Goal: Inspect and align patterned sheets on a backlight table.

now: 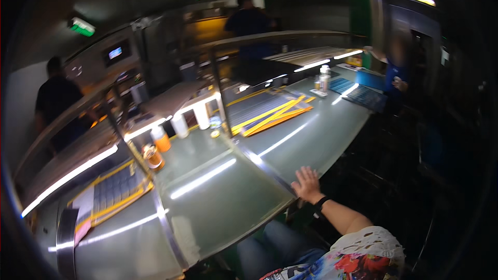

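My right hand (307, 184) rests palm down near the front edge of a grey worktable (275, 205), its fingers spread and nothing in them. A dark band circles the wrist. Under the fingers, or just beside them, runs a pale metal strip (262, 165) that crosses the table. My left hand is out of view. Farther off on the table lies a stack of dark panels with yellow-orange edges (275, 111).
Orange and white bottles (179, 125) stand along the back, beside an orange container holding small items (153, 156). A yellow-edged gridded panel (116, 189) lies at left. Blue gridded sheets (358, 93) lie far right, near a person in blue (397, 72). Metal posts rise behind.
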